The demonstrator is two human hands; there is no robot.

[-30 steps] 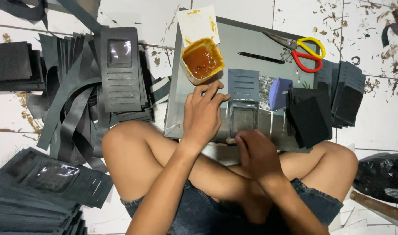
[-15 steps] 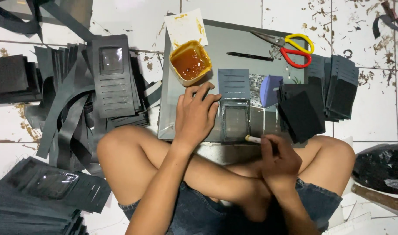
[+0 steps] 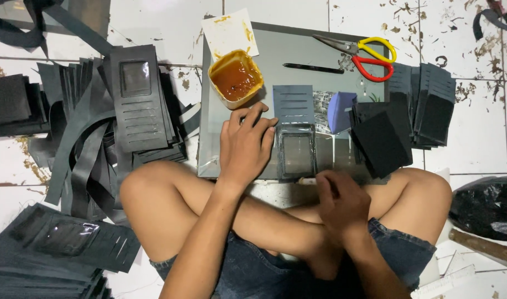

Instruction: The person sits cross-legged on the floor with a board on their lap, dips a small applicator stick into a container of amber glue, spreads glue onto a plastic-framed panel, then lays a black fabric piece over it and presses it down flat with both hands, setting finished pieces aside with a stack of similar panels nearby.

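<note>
Fingers [image 3: 259, 119] of left hand [image 3: 245, 147] press windowed panel's [image 3: 297, 152] edge

wallet panel [image 3: 296, 145] under left hand [image 3: 246, 145]: matt dark leather-like sheet, glossy clear window | board [image 3: 314, 52] beyond hands: smooth grey, slight sheen | tub [image 3: 236, 78] beyond left hand: yellow plastic, glossy amber glue | scissors [image 3: 359, 51] beyond right hand [image 3: 342, 202]: metal blades, shiny plastic handles

white floor tiles [image 3: 165, 22] are showing dark grout lines, brown stains and scattered debris; even light is falling throughout.
</note>
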